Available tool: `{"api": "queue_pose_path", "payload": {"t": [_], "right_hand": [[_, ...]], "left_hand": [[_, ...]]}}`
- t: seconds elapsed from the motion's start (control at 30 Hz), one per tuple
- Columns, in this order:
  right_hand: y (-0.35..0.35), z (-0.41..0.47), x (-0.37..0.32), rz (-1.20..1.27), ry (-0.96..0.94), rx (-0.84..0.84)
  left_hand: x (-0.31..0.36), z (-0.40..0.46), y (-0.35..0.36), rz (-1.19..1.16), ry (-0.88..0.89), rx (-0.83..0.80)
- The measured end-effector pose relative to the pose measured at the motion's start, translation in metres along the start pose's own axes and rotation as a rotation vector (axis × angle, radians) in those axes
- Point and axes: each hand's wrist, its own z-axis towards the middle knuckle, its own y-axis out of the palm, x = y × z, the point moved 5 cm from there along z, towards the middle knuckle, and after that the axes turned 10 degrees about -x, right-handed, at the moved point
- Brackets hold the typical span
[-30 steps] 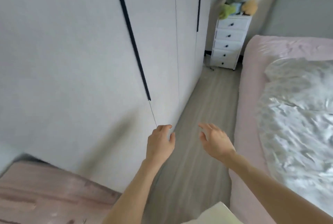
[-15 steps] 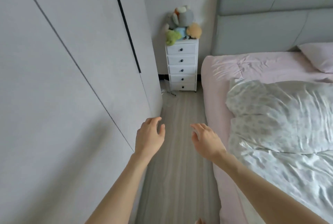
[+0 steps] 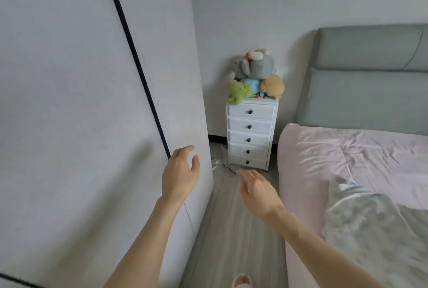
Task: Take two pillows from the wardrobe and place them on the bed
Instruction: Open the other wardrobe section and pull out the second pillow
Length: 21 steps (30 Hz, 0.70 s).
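The closed wardrobe (image 3: 81, 102) rises just beside the left hand (image 3: 179, 175), and the bed (image 3: 347, 155) lies right of the right hand (image 3: 257, 191). Both arms reach forward, hands spread and empty, the left's fingertips near the door's dark handle strip (image 3: 139, 67). No pillows are visible.

No words, numbers, brands or signs can be read anywhere in view. The white drawer chest (image 3: 250, 135) shows only plain fronts with dark knobs. The small dark marks on the floor just left of its base are too blurred to tell.
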Motion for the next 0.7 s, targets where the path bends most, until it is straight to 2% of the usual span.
{"api": "queue_pose_path", "payload": {"t": [0.1,0.2,0.33,0.4,0.53,0.6,0.7], "right_hand": [[-0.029,0.092,-0.011,-0.003,-0.11,-0.005],[-0.053,0.178,-0.038,-0.037,-0.277,-0.026],[-0.072,0.246,-0.082,0.053,-0.562,0.098],[-0.077,0.273,-0.107,0.09,-0.748,0.15],[-0.082,0.317,-0.157,0.102,-1.192,0.221],[-0.082,0.328,-0.171,0.081,-1.358,0.289],[-0.076,0.341,-0.179,0.003,-1.524,0.312]], "left_hand": [[0.0,0.081,-0.012,-0.011,-0.027,0.105],[0.001,0.14,-0.036,-0.008,-0.051,0.295],[0.006,0.166,-0.068,0.007,-0.036,0.623],[0.004,0.169,-0.08,0.03,-0.082,0.73],[0.004,0.163,-0.094,0.059,-0.269,0.905],[0.006,0.166,-0.097,0.007,-0.393,0.963],[0.012,0.172,-0.1,0.112,-0.549,1.089]]}}
